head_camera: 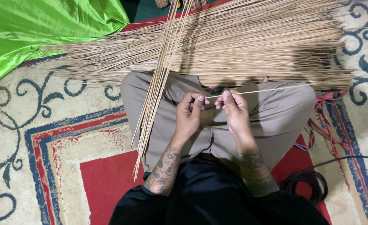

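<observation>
- Sitting cross-legged on a patterned rug (pixel 46 125), the person holds one thin stick (pixel 271 89) just above the lap, over the beige trousers (pixel 284 112).
- The right hand (pixel 234 110) pinches the near end of that stick between thumb and forefinger, with the other fingers curled in beside them.
- The left hand (pixel 190 114) sits just beside the right, fingers bent inward and thumb raised; its fingertips meet the very tip of the stick, though whether they grip it or only touch it cannot be told.
- The stick's long axis runs almost level from the two hands out to the right, rising slightly toward the far side, so nearly all its length lies to the right of the fingers and past the right knee.
- Both hands are at the same end of the stick; the right is the one plainly gripping it, and the free end hangs unsupported in the air.
- A small bundle of sticks (pixel 157 83) lies across the left thigh, running from the far edge of the scene down toward the near left, well apart from the held stick.
- A large fan-shaped pile of sticks (pixel 242 46) lies on the rug just beyond the knees.
- Green shiny cloth (pixel 34 29) lies at the far left; a coiled black cable (pixel 306 183) rests at the near right, beside some coloured straps (pixel 321 121).
</observation>
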